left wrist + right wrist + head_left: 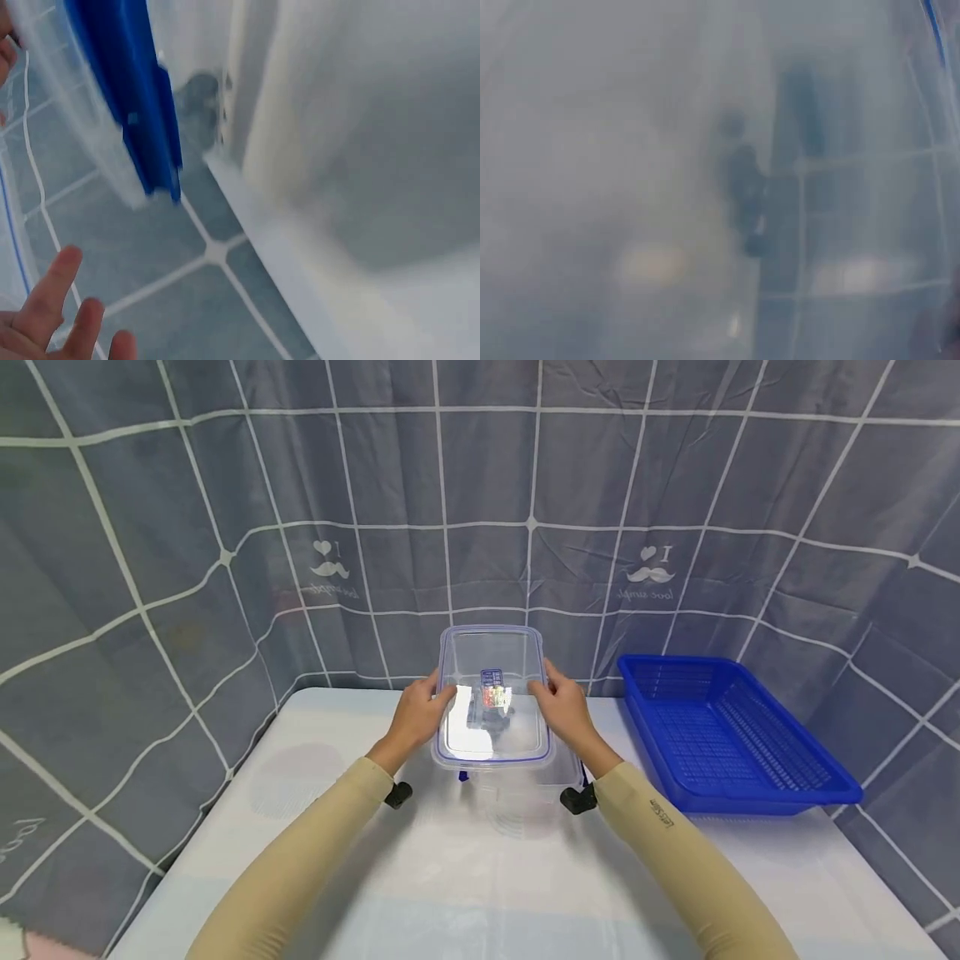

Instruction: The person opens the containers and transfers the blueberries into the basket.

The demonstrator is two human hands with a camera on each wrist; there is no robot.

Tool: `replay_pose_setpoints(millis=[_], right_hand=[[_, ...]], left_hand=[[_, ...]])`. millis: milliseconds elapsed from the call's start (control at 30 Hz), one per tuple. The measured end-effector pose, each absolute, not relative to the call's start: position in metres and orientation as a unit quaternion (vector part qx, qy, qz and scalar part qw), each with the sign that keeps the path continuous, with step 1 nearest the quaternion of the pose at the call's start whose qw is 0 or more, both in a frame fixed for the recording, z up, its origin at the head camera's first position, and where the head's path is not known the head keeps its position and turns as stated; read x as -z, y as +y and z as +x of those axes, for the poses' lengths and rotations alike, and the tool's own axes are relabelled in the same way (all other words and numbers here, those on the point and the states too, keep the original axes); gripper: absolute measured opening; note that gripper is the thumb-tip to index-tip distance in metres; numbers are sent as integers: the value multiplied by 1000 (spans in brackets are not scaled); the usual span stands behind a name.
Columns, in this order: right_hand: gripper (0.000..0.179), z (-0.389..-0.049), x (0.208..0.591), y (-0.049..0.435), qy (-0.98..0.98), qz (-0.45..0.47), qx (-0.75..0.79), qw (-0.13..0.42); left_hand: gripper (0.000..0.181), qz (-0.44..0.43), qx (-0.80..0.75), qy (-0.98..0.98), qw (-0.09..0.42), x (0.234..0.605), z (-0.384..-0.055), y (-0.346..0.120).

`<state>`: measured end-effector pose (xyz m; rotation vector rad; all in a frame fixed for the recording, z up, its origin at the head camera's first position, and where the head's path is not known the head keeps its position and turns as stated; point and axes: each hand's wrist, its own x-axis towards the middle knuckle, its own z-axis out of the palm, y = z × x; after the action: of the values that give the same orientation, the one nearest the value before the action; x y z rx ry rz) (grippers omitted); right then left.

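Both hands hold a clear plastic lid (pixel 491 652) with a blue line around its rim, tilted up in front of the body. The left hand (pixel 417 717) grips its left edge and the right hand (pixel 564 712) its right edge, thumbs on the near face. A small printed label (pixel 492 678) shows on or through the plastic. Below and partly behind the lid, a clear plastic container (pixel 566 768) is mostly covered from view. The left wrist view shows a blue clip (pixel 146 105) hanging from clear plastic, beside the left hand's spread fingers (pixel 51 289).
A blue slotted basket (pixel 648 752) stands on the right of the white-covered table (pixel 315 827). Grey curtain (pixel 487 468) with white grid lines encloses the back and sides. The right wrist view is hazy, seen through clear plastic.
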<state>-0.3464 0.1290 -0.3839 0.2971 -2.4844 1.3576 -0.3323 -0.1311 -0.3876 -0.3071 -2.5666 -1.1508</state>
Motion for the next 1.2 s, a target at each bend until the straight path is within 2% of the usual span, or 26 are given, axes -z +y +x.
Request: replay_pose_setpoints(millis=[133,333,600,733,933,1200], right_hand=[[68,-352,374,113,-882,99,-449,106],[70,-359,350,92,-906,102,-406,59],[70,-370,333,60,-913,124,-390,7],[73,-376,333,44,-910,139,-390,-17],[66,-377,340,20,-911,146,-384,-36],[59,-369,361,-12,-921,136,-358,-66]], left_hand=[[49,-101,393,-906,122,376,-333,-149],[59,-91,387,-916,61,365,-337,-175],[64,-70,366,-928,9,351,-342,-212],[67,-64,364,-929,-23,348,-343,-230],[71,-55,365,-928,-61,351,-341,-252],[66,-29,390,-913,-114,380,-328,-277]])
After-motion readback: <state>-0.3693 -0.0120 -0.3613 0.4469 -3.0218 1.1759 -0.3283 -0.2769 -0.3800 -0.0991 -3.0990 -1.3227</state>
